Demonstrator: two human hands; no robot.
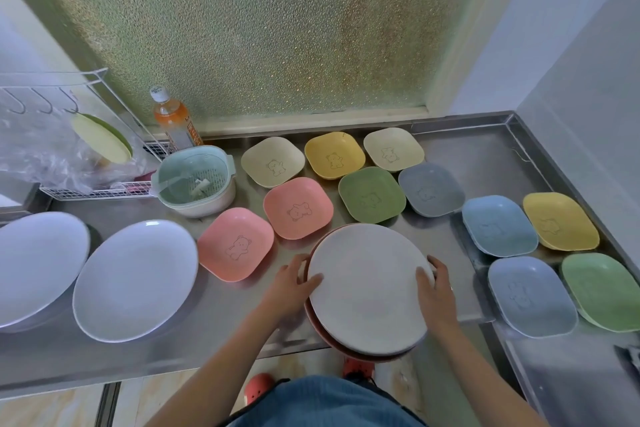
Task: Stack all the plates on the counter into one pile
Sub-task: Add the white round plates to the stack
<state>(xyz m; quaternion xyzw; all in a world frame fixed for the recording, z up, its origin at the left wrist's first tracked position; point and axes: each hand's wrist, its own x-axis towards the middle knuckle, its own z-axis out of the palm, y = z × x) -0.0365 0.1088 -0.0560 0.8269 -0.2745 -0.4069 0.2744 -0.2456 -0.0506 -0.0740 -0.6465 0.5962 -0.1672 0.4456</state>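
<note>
Holding a round pale grey plate (369,288) by its opposite rims, the left hand (294,282) and right hand (434,288) each curl fingers over its edge. It sits on a round reddish-brown plate (313,317) at the front edge of the steel counter (485,156), so the pile looks only just begun; whether more plates lie beneath is hard to tell. Two large white oval plates (133,279) wait to the left, and small square bear-printed dishes, such as a pink one (235,244), spread behind and to the right. Next, I judge, both hands must let go of the rims and reach for a nearby plate.
</note>
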